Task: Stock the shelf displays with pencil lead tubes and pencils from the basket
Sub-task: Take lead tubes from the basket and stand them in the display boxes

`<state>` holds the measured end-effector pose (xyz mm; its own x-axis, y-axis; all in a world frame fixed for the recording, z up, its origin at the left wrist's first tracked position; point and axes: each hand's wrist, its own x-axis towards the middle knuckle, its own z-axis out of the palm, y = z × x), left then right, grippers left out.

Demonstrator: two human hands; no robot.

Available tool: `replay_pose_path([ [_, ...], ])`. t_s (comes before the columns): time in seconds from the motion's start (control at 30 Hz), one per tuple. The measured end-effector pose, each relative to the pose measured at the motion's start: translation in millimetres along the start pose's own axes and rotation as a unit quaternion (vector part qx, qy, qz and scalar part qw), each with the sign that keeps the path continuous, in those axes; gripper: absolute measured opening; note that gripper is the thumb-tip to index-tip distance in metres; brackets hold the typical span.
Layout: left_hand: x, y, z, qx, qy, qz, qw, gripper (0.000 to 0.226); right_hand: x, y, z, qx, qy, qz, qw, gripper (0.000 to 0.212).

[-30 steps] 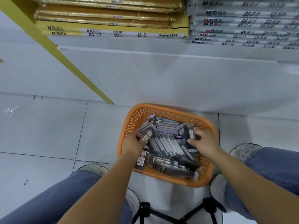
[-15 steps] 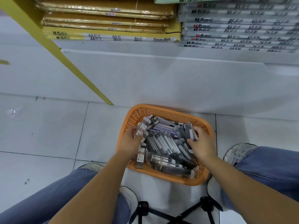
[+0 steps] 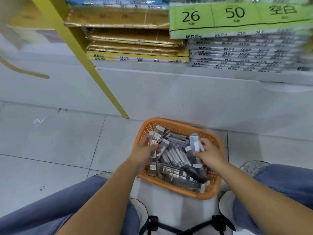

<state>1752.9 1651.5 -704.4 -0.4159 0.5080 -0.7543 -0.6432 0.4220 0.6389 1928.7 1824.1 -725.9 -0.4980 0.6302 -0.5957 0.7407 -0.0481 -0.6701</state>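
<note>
An orange plastic basket (image 3: 213, 189) sits on the floor between my feet, filled with several grey pencil lead tubes (image 3: 179, 178) and pale purple pencils (image 3: 177, 140). My left hand (image 3: 144, 154) grips a bunch of lead tubes (image 3: 156, 139) with red-and-white labels, lifted above the basket's left side. My right hand (image 3: 209, 150) grips a few lead tubes (image 3: 194, 143) over the basket's right side, their white caps pointing up.
A white shelf base (image 3: 186, 95) stands just behind the basket. Stacked gold-wrapped paper packs (image 3: 135, 44) and grey loose-leaf packs (image 3: 237, 55) lie on the bottom shelf, a green pack (image 3: 237, 17) on top. A yellow shelf post (image 3: 88, 65) slants at left. A black stand (image 3: 169, 224) is below.
Both hands have risen out of the basket with lead tubes in their grip. The camera has tilted up, showing more of the shelf.
</note>
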Motion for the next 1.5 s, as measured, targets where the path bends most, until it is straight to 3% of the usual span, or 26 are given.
replay_pose_path([
  [0.13,-24.9,30.5,16.3,-0.046,-0.042,0.021,0.998,0.016,-21.0,-65.8,-9.9,0.114,-0.033,-0.077,0.99,0.036],
  [0.3,-73.3,82.8,33.3,-0.097,-0.086,0.102,0.986,0.007,-68.9,-140.7,-37.7,0.209,-0.05,-0.191,0.958,0.039],
  [0.53,-148.7,138.1,59.0,-0.09,-0.198,0.235,0.947,0.034,-134.0,-220.0,-66.5,0.275,-0.026,-0.294,0.915,0.041],
  [0.73,-199.8,202.8,54.4,0.011,-0.197,0.325,0.925,0.05,-174.7,-288.0,-100.4,0.224,-0.012,-0.404,0.887,0.037],
  [0.87,-223.4,241.2,53.7,0.045,-0.152,0.374,0.914,0.042,-194.0,-329.3,-125.4,0.157,0.003,-0.475,0.866,0.037],
  [1.03,-228.4,259.0,62.1,0.001,-0.115,0.415,0.903,0.046,-191.6,-352.1,-131.4,0.145,-0.021,-0.491,0.859,0.049],
  [1.17,-219.9,261.6,68.3,-0.025,-0.103,0.403,0.909,0.031,-182.9,-356.0,-137.5,0.137,-0.022,-0.462,0.876,0.033],
  [1.43,-216.8,261.8,69.9,-0.022,-0.105,0.391,0.914,0.024,-177.9,-353.7,-145.3,0.127,-0.005,-0.476,0.87,0.033],
  [1.5,-221.9,260.4,70.4,-0.033,-0.12,0.379,0.917,0.032,-179.1,-353.0,-145.5,0.111,-0.009,-0.476,0.872,0.035],
])
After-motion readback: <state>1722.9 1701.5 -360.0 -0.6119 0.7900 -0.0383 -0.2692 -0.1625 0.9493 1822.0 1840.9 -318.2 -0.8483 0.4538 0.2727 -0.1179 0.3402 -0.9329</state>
